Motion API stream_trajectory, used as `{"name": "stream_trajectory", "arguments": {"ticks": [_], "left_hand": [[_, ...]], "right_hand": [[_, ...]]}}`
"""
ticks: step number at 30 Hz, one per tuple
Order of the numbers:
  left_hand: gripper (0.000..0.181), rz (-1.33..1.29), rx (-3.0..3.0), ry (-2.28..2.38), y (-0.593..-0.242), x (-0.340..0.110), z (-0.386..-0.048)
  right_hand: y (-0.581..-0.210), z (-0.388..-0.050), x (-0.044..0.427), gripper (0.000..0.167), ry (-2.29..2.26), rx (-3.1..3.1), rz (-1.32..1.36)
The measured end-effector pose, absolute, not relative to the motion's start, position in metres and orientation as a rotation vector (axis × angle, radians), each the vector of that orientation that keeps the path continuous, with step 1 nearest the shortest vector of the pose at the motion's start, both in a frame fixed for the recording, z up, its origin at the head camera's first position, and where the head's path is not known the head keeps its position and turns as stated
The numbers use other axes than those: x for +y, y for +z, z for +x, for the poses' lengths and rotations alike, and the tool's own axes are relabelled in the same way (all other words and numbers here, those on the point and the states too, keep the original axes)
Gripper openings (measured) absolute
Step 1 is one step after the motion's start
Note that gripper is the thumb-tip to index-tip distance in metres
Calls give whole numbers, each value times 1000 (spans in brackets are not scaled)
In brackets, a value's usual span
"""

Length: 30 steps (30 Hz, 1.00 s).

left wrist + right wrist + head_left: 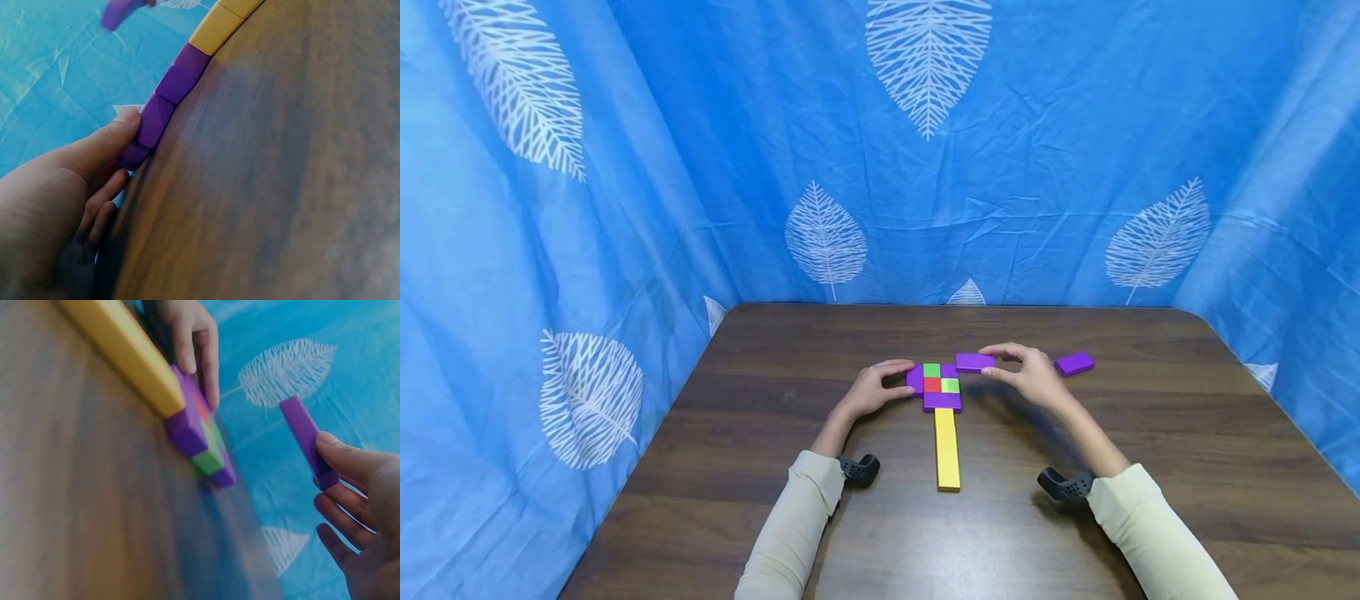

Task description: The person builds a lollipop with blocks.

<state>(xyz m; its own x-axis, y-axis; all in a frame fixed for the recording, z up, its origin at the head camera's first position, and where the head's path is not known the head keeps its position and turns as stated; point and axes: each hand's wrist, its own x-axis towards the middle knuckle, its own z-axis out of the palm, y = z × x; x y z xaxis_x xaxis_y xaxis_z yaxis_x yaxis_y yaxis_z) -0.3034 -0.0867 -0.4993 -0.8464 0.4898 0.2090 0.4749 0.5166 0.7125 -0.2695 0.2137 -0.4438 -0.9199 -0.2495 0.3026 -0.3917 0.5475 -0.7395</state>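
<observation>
On the table, a flat cluster of blocks has a red square point(932, 384), green squares point(932, 369) and purple blocks point(942, 402). My left hand point(870, 390) grips the purple block point(914, 378) at the cluster's left side, thumb at its near end and fingers at its far end. Between thumb and fingertips, my right hand point(1033, 377) pinches another purple rectangular block point(306, 440). That block is held up off the table, close to the cluster's upper right corner. Below the cluster, a long yellow strip point(947, 450) of blocks touches its near edge.
One loose purple block point(1075, 363) lies to the right, beyond my right hand. The brown wooden table point(737, 433) ends at a blue curtain point(1037, 150) with white leaf prints. Each wrist wears a black band point(1067, 485).
</observation>
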Motion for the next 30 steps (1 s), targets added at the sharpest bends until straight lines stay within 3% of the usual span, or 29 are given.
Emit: {"name": "stream_trajectory", "arguments": {"ticks": [13, 30], "left_hand": [[49, 868, 2714, 1267, -497, -88, -305], [48, 877, 2715, 1259, -498, -86, -305]], "right_hand": [[-434, -312, 159, 32, 1405, -2489, 516], [-471, -329, 159, 31, 1267, -2794, 392]]}}
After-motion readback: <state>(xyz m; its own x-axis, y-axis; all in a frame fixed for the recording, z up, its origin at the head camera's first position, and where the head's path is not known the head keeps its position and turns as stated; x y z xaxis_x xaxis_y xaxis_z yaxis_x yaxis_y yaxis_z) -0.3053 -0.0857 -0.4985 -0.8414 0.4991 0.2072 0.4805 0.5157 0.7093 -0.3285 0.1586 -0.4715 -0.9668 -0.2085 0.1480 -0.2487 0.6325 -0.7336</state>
